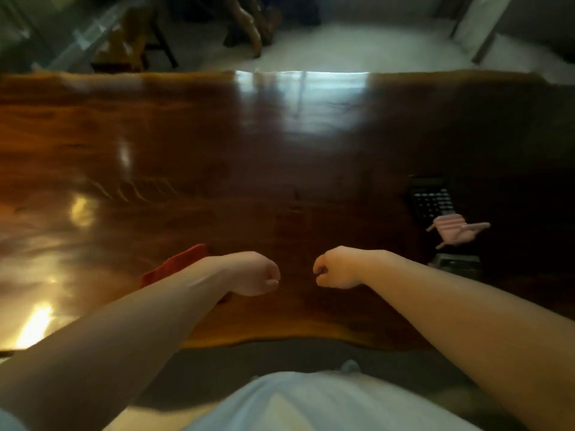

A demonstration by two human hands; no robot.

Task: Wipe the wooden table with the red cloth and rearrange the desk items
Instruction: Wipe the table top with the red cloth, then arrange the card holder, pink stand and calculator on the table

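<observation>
The glossy wooden table (249,144) fills the view. Both fists hover over its near edge, a small gap between them. My left hand (253,276) is closed with nothing visible in it. The red cloth (174,265) lies on the table just behind and under my left forearm, partly hidden. My right hand (334,267) is also closed and holds nothing. At the right sit a black calculator (431,199), a pink holder with pens (452,230) and a small dark object (455,261).
Beyond the far table edge are a pale floor (357,48), a chair or stand (130,42) at the back left and dark wooden furniture legs (252,26). The view is blurred. My light shirt (311,402) shows at the bottom.
</observation>
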